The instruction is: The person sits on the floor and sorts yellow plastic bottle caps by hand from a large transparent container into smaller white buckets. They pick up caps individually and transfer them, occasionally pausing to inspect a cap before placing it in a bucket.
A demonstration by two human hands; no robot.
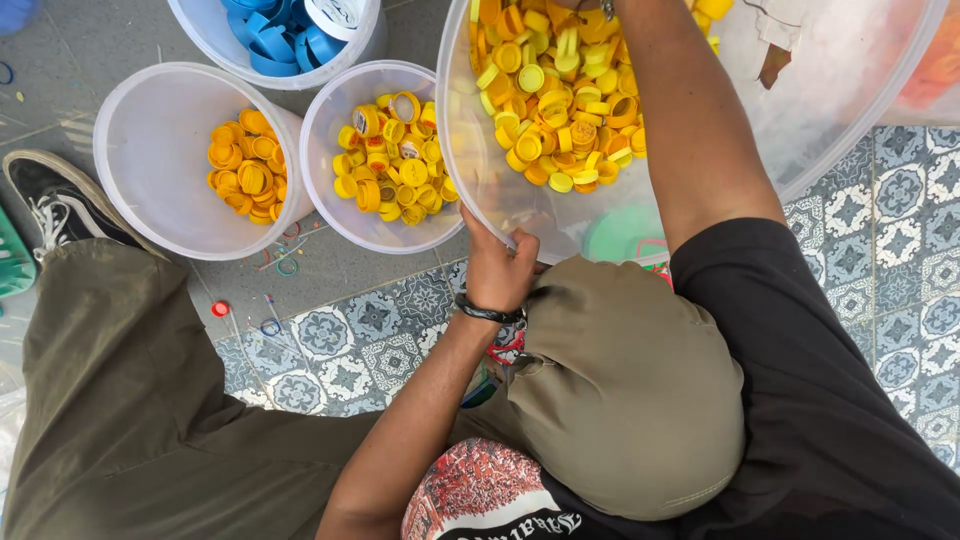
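- Translucent plastic made up the big tub (470, 150), the largest thing before you and the landmark for the rest; it was tipped toward you over your knee.
- Yellow caps (555, 100) lay heaped inside that tub, piled against its near wall and up toward the far side.
- Your left hand (497, 268) gripped the tub's near rim, fingers curled over the edge, a dark band (488, 313) around the wrist just below it.
- Your right arm reached across the tub into the caps; the right hand (585, 4) was cut off by the top edge of the view, so you could not tell whether it was clenched or released.
- Left of the tub, touching its wall, stood a smaller clear bucket (325, 150) with mixed yellow and orange caps.
- Further left of the tub sat a white bucket (150, 200) holding orange caps (247, 165).
- Beyond these two, to the tub's upper left, another bucket held blue caps (270, 40).
- Well left of the tub, a black shoe (60, 200) rested on the grey floor.
- Below and left of the tub, a lone red cap (219, 309) lay on the floor.
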